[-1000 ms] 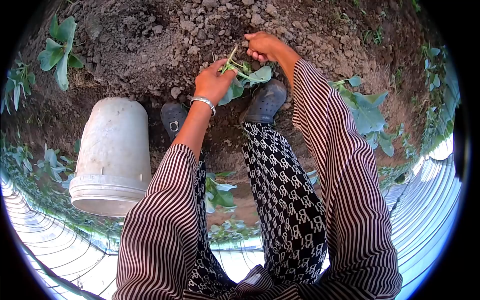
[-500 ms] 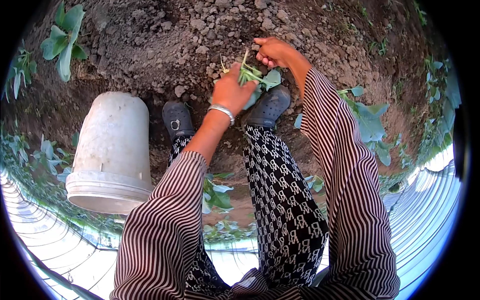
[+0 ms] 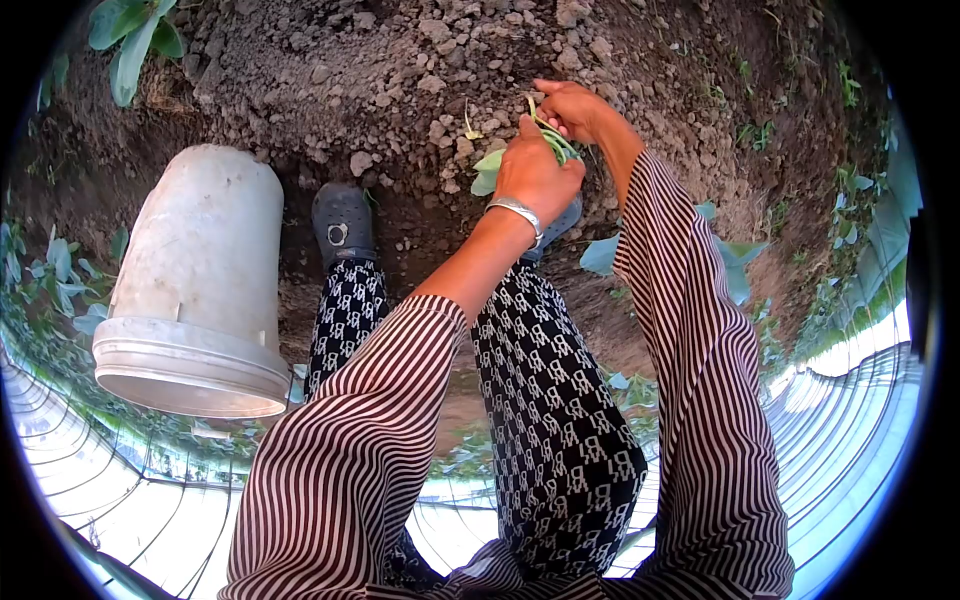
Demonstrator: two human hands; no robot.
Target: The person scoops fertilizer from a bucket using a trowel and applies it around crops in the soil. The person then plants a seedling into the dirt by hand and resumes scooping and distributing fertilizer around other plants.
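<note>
My left hand (image 3: 537,178), with a silver bracelet on its wrist, is closed round a leafy seedling (image 3: 557,140). Green stems stick out past the fingers, and a broad pale-green leaf (image 3: 487,174) shows on the left of the hand. Close by, my right hand (image 3: 575,110) is at the stem ends with its fingers curled and one digit stretched out to the left. Whether it pinches a stem is hidden. Both hands are low over the crumbly soil (image 3: 390,95), in front of my right shoe (image 3: 562,222).
An upturned white bucket (image 3: 200,250) stands to the left of my left shoe (image 3: 343,222). Broad-leaved plants grow at the upper left (image 3: 135,40) and beside my right sleeve (image 3: 735,262). A yellowish scrap of plant (image 3: 470,122) lies on the soil.
My left hand has moved right with the seedling, bringing it up against my right hand. My right hand has shifted slightly right. The view has moved a little too.
</note>
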